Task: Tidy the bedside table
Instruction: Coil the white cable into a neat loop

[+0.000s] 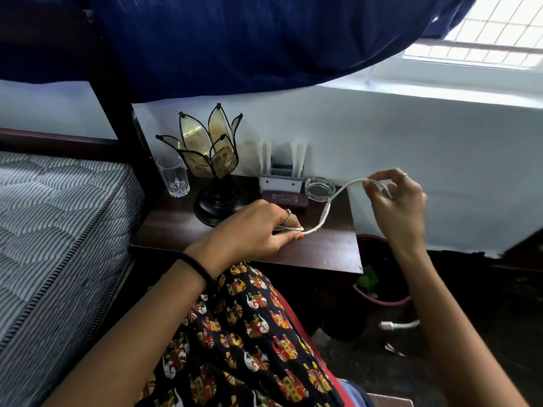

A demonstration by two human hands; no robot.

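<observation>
Reaching over the bedside table (182,227), the left hand (249,230) pinched one end of a white cable (329,207). The right hand (396,201), raised higher, pinched its loop, fingers curled, above the table's right edge.

Home bedroom. Striped mattress (55,218) in dark wooden bed frame (117,118), bedside tabletop (332,248) with petal lamp (205,154), glass (173,179), ashtray (319,188); blue curtain (235,39) over barred window (484,30); potted plant (373,286) on floor.
</observation>
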